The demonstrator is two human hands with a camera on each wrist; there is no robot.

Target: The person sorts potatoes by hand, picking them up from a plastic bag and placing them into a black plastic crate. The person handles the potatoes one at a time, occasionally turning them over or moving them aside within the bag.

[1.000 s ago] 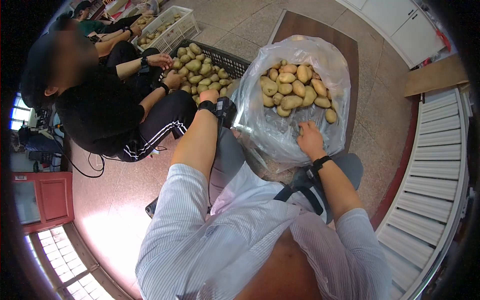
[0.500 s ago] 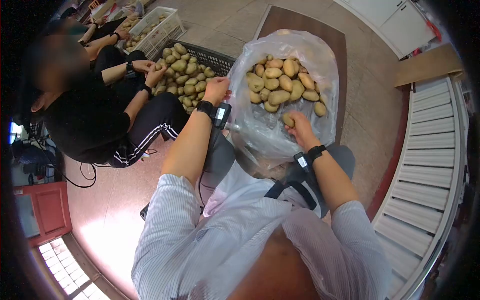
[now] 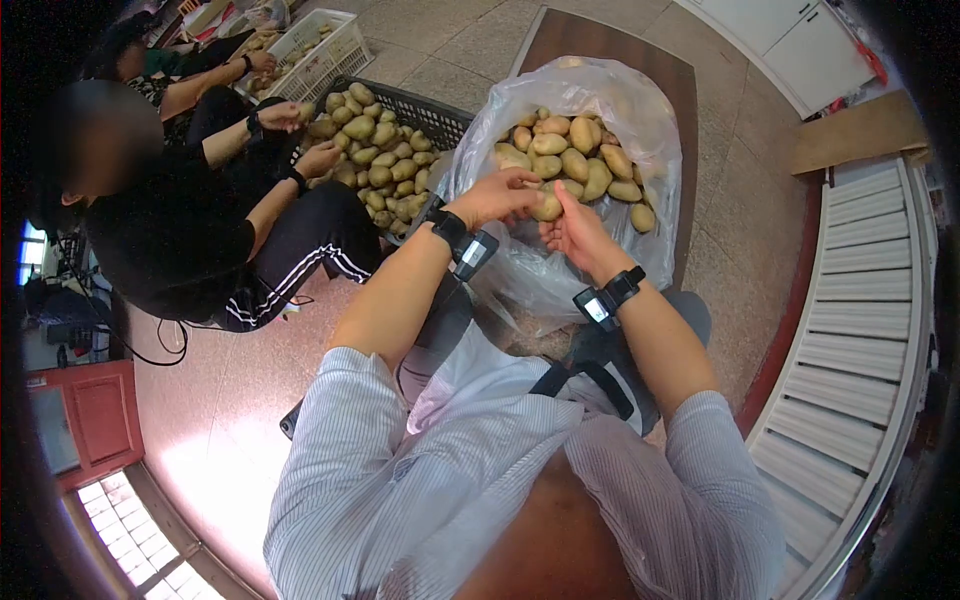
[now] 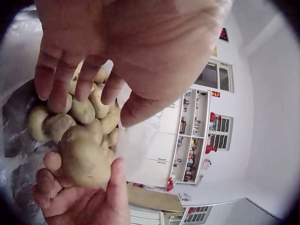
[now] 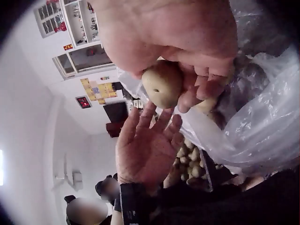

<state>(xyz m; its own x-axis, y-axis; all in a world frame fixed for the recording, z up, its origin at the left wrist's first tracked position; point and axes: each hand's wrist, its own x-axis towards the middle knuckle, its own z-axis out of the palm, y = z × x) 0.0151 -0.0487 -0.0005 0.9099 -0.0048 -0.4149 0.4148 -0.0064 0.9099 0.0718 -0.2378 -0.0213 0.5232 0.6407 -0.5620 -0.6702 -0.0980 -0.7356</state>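
A potato (image 3: 547, 207) is held by my right hand (image 3: 582, 240), between thumb and curled fingers, over the front of the clear plastic bag (image 3: 625, 300). Facing it from the left is my left hand (image 3: 493, 199), palm toward the potato and fingers extended. In the right wrist view, the left hand's fingertips (image 5: 149, 108) come right up to the underside of the potato (image 5: 161, 84). The left wrist view shows the held potato (image 4: 86, 159) as lumpy, cradled in the right hand (image 4: 86, 206). More potatoes (image 3: 598, 178) are heaped inside the bag behind both hands.
To the left stands a black crate (image 3: 440, 115) full of potatoes (image 3: 375, 150), with a person (image 3: 150, 220) sitting beside it. Beyond is a white crate (image 3: 335, 60) near another person. A brown board (image 3: 610, 45) lies under the bag; a white slatted radiator (image 3: 850, 320) runs along the right.
My right hand has picked up a potato from the bag and raised it toward the middle. My left hand has moved from the crate side over to the potato.
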